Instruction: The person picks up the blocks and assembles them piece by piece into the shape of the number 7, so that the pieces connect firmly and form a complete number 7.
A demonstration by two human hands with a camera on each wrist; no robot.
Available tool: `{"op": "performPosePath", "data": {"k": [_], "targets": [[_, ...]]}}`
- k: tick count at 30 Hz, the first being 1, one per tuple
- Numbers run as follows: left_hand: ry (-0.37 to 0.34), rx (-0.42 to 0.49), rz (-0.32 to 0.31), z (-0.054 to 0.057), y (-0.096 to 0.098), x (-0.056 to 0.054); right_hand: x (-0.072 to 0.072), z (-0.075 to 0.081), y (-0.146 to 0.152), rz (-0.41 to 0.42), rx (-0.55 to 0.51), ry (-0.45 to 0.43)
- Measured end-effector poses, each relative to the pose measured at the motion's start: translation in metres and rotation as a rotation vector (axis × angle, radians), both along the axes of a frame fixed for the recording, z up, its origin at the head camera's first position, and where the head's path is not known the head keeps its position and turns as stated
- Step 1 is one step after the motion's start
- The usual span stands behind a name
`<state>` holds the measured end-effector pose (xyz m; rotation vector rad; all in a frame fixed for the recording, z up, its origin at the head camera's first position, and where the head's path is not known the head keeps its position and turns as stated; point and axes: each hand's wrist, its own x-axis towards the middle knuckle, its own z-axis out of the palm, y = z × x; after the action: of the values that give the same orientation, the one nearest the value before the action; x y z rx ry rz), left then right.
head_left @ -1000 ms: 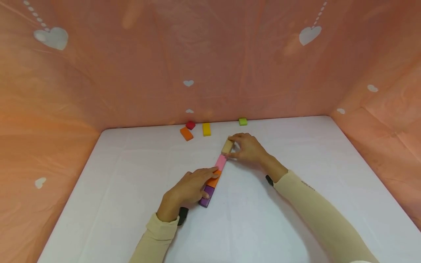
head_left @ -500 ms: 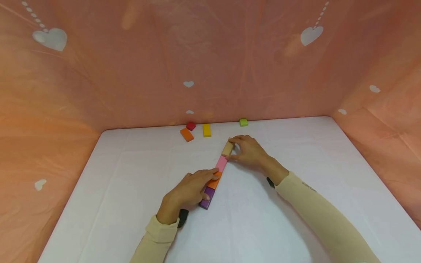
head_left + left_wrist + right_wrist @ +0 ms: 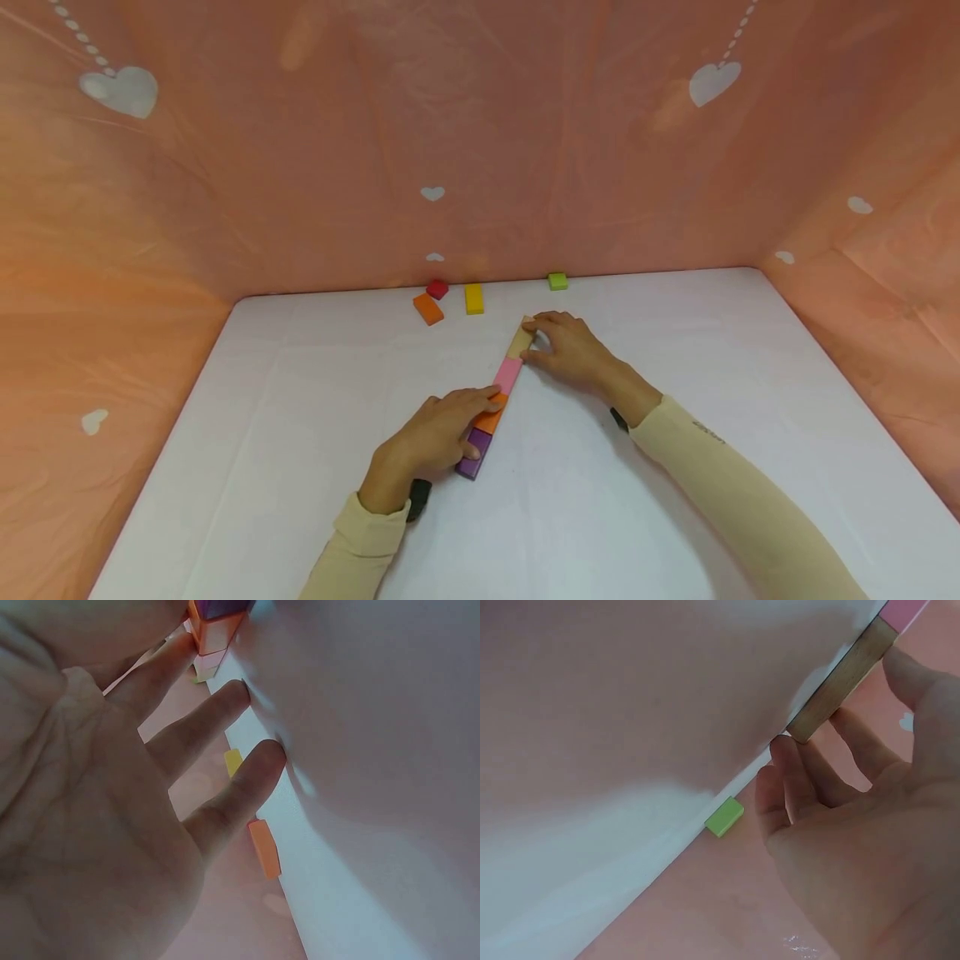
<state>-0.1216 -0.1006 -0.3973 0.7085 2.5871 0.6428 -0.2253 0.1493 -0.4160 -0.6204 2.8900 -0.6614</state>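
Note:
A row of blocks runs diagonally across the table in the head view: purple point(image 3: 474, 463), orange point(image 3: 489, 421), pink point(image 3: 507, 376) and plain wood point(image 3: 519, 342), end to end. My left hand point(image 3: 431, 433) rests along the near part, index fingertip on the orange block and thumb on the purple one. Its other fingers point(image 3: 259, 776) stretch out straight beside the row in the left wrist view. My right hand point(image 3: 573, 350) pinches the plain wooden block point(image 3: 844, 679) by its ends, thumb near the pink block point(image 3: 906, 611) and a finger at the far end.
Toward the back lie a red block point(image 3: 437, 289), a loose orange block point(image 3: 428, 309), a yellow block point(image 3: 474, 299) and a green block point(image 3: 557, 282). Peach cloth walls point(image 3: 495, 167) with hearts enclose the white table point(image 3: 315, 358) at back and sides.
The plain wooden block now sits in line against the pink block's end; my right thumb has shifted slightly right. My left hand stays in place on the row.

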Motion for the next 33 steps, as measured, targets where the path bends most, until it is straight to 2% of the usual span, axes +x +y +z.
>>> {"op": "performPosePath", "data": {"k": [13,23,33], "targets": [[-0.003,-0.004,0.009,-0.0004,0.0007,0.0002,0.0009,0.0003,-0.0011,-0.024,-0.008,-0.044],[0.000,-0.009,0.018,-0.0008,0.0012,-0.0002,-0.0010,0.0002,-0.0004,-0.009,0.005,-0.036],[0.008,-0.037,-0.002,0.0005,0.0036,0.0016,-0.0031,-0.0003,0.0011,-0.001,0.009,-0.032]]}}
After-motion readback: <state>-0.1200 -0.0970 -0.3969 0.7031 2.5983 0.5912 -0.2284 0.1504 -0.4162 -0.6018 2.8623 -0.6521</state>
